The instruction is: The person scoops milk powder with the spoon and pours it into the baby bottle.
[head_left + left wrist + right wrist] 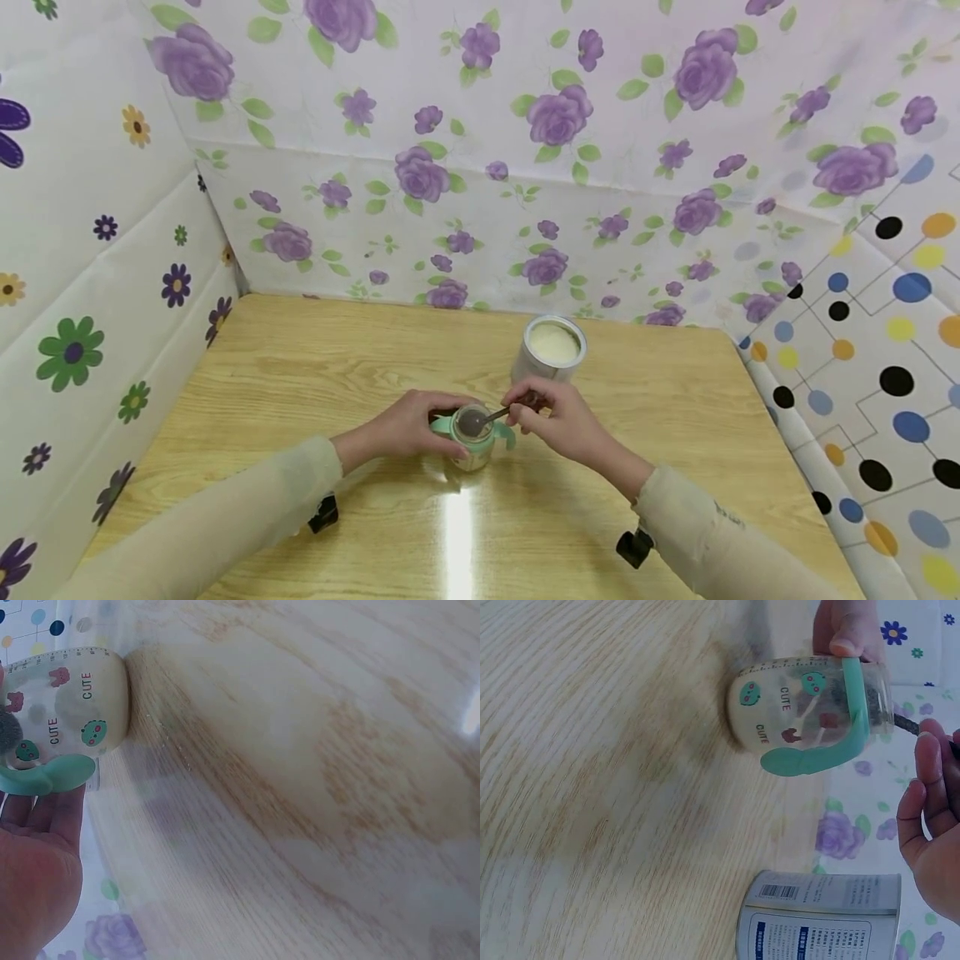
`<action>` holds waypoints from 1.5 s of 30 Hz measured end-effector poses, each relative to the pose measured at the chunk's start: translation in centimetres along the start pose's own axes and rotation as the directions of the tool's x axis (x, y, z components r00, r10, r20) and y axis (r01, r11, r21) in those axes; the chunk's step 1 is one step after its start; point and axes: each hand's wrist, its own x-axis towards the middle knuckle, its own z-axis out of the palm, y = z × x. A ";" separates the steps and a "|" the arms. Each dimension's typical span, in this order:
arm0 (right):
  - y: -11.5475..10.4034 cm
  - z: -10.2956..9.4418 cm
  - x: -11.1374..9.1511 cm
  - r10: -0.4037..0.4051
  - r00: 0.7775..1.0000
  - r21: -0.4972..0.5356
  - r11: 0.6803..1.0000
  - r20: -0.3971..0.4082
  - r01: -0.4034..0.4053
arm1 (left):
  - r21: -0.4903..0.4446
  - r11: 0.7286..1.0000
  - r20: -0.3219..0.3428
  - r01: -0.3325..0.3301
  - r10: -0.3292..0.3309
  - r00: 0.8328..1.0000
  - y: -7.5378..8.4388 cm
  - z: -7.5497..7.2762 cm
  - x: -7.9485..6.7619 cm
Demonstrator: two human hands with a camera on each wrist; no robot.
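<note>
A clear baby bottle (471, 458) with a mint-green collar and two side handles stands uncapped on the table. "CUTE" lettering and small printed figures cover its wall (784, 712), and something pale shows low inside. My left hand (411, 425) grips the bottle round its side, thumb in front and fingers behind. In my right hand (553, 417) a dark-handled spoon (495, 415) is pinched between thumb and fingers. Its handle slants down through the bottle's mouth, and the grey rounded head (472, 422) is inside. The left wrist view catches only part of the left hand (37, 877).
Just behind the right hand stands an open tin (553, 343) of pale cream powder, its printed label (817, 922) facing the right wrist camera. The wooden table (315, 358) is bounded by a flowered cloth (450, 183) at the back and patterned cloths at both sides.
</note>
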 end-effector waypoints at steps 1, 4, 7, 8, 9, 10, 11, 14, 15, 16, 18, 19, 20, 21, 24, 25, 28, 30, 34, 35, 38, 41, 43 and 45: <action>0.0 0.0 0.0 0.005 1.000 0.011 1.000 0.006 -0.005 | -0.002 1.000 0.000 0.001 -0.001 1.000 0.0 0.0 0.0; 0.0 -0.1 -0.1 0.027 0.999 0.049 0.998 0.024 -0.028 | -0.005 1.000 0.006 0.008 -0.008 1.000 0.0 -0.1 0.1; -0.1 -0.2 -0.1 0.035 0.999 0.070 0.997 0.037 -0.038 | -0.002 1.000 0.010 0.008 -0.008 1.000 0.0 -0.2 0.1; -0.1 -0.3 -0.1 0.034 0.999 0.074 0.997 0.033 -0.036 | 0.002 1.000 0.008 0.006 -0.006 1.000 0.0 -0.2 0.1; -0.1 -0.3 0.0 0.030 0.999 0.079 0.996 0.025 -0.032 | 0.005 1.000 0.006 0.005 -0.005 1.000 0.0 -0.3 0.2; -0.2 -0.3 0.0 0.027 1.000 0.083 0.996 0.015 -0.028 | 0.007 1.000 0.004 0.002 -0.002 1.000 0.0 -0.3 0.2; -0.2 -0.4 0.1 0.023 1.000 0.090 0.996 0.003 -0.023 | 0.011 1.000 0.001 -0.002 0.002 1.000 0.0 -0.3 0.2; -0.2 -0.5 0.4 0.013 0.999 0.123 0.992 -0.034 -0.009 | 0.017 1.000 -0.004 -0.012 0.012 1.000 0.0 -0.5 0.3; -0.2 -0.5 0.5 0.017 0.999 0.143 0.990 -0.042 -0.011 | 0.016 1.000 -0.001 -0.014 0.014 1.000 0.0 -0.5 0.3; -0.2 -0.5 0.5 0.025 0.998 0.168 0.986 -0.050 -0.016 | 0.014 1.000 0.002 -0.015 0.015 1.000 0.0 -0.5 0.3; 0.0 -0.5 0.6 0.046 0.997 0.219 0.975 -0.063 -0.032 | 0.008 1.000 0.007 -0.015 0.015 1.000 0.0 -0.5 0.4; 0.1 -0.5 0.7 0.060 0.996 0.243 0.969 -0.069 -0.042 | 0.004 1.000 0.009 -0.013 0.013 1.000 0.0 -0.5 0.4; 0.3 -0.5 0.7 0.074 0.995 0.271 0.961 -0.075 -0.051 | 0.000 1.000 0.011 -0.012 0.012 1.000 0.1 -0.5 0.4; 0.4 -0.5 0.6 0.085 0.993 0.298 0.953 -0.080 -0.057 | -0.007 1.000 0.012 -0.006 0.006 1.000 0.1 -0.5 0.4; 0.6 -0.5 0.5 0.114 0.989 0.345 0.936 -0.097 -0.074 | -0.013 1.000 0.015 0.001 -0.001 1.000 0.1 -0.4 0.5; 0.7 -0.5 0.4 0.123 0.987 0.355 0.932 -0.105 -0.079 | -0.012 1.000 0.014 0.004 -0.004 1.000 0.1 -0.3 0.5; 0.8 -0.8 0.3 0.151 0.981 0.386 0.918 -0.121 -0.093 | -0.007 1.000 0.007 0.014 -0.014 1.000 0.1 -0.2 0.4; 1.0 -1.0 0.3 0.176 0.976 0.417 0.903 -0.131 -0.107 | -0.011 1.000 0.004 0.026 -0.026 1.000 0.1 -0.2 0.4; 1.4 -2.2 0.0 0.232 0.961 0.512 0.850 -0.150 -0.125 | -0.015 0.999 0.009 0.028 -0.028 1.000 0.1 -0.1 0.3; 1.5 -2.6 -0.1 0.242 0.957 0.535 0.836 -0.159 -0.123 | -0.015 1.000 0.012 0.026 -0.026 1.000 0.1 -0.1 0.3; 1.7 -4.1 -0.3 0.256 0.946 0.575 0.812 -0.199 -0.099 | 0.001 1.000 0.009 0.005 -0.005 1.000 0.0 -0.1 0.2; 2.2 -5.7 -0.4 0.246 0.935 0.564 0.824 -0.256 -0.062 | 0.008 1.000 0.004 -0.005 0.005 1.000 0.0 -0.1 0.1; 2.6 -6.7 -0.4 0.248 0.924 0.548 0.835 -0.291 -0.051 | 0.013 1.000 -0.001 -0.004 0.004 1.000 -0.1 0.0 0.0; 3.1 -7.6 -0.3 0.256 0.911 0.541 0.840 -0.323 -0.045 | 0.018 1.000 -0.001 -0.007 0.007 1.000 -0.1 0.2 -0.1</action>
